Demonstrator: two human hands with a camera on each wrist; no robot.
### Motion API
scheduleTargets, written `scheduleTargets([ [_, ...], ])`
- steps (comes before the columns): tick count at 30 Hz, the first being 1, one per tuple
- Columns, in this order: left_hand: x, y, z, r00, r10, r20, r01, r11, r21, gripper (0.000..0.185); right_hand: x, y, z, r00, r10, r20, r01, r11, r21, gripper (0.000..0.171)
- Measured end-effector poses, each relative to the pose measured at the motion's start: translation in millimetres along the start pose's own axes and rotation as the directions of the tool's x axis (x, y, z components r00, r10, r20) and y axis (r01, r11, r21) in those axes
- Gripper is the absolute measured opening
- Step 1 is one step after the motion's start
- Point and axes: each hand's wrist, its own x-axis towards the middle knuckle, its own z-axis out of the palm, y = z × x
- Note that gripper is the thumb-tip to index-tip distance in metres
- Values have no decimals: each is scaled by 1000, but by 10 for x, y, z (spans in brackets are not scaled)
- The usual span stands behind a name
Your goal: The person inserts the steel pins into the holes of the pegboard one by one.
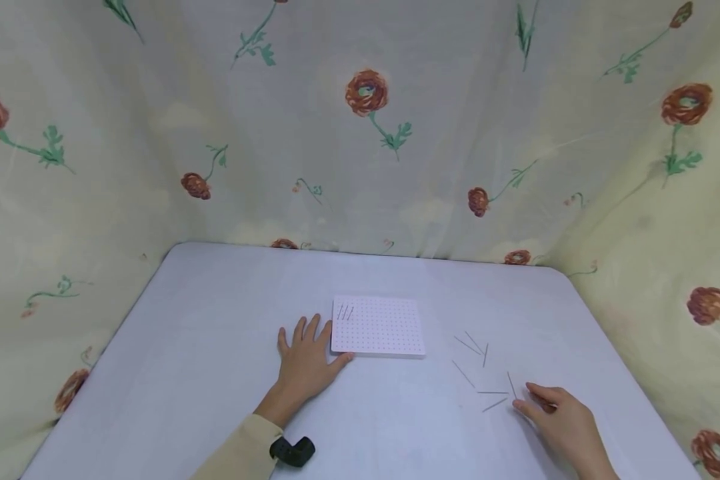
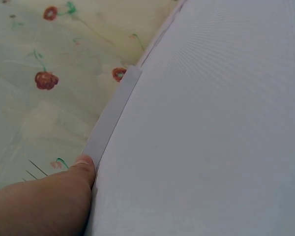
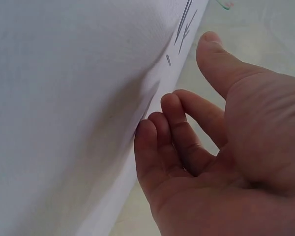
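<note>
Left hand [image 1: 306, 360]: flat on the tabletop [image 1: 204, 347], fingers spread and straight, thumb against the near-left edge of the pegboard [image 1: 378, 327]; holds nothing.
Right hand [image 1: 561, 417]: low over the tabletop, fingers loosely curled, thumb out, fingertips at the nearest loose pins [image 1: 486, 373]; nothing plainly gripped.
Pegboard: white, flat, dotted with a grid of small holes, centre of tabletop; a few thin pins stand in its far-left corner.
Loose pins: thin, grey, scattered right of the pegboard.
Backdrop: flowered cloth [image 1: 366, 133].
</note>
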Motion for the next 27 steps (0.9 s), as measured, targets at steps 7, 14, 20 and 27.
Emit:
scheduleTargets([
  [7,-12,5,-11,1000,-9,4,9,1000,-4,82,56,41,75,1000,23,20,-23,999,-27,65],
  [14,-7,21,-41,1000,-7,10,7,1000,0,81,88,63,84,999,-30,25,31,998,-61,59],
  [20,3,18,-49,1000,-4,6,4,1000,-4,81,113,80,82,996,-90,-12,89,992,-88,51],
  [27,-11,23,-39,1000,-3,4,3,1000,-2,81,100,115,78,994,-101,-30,98,992,-74,39],
])
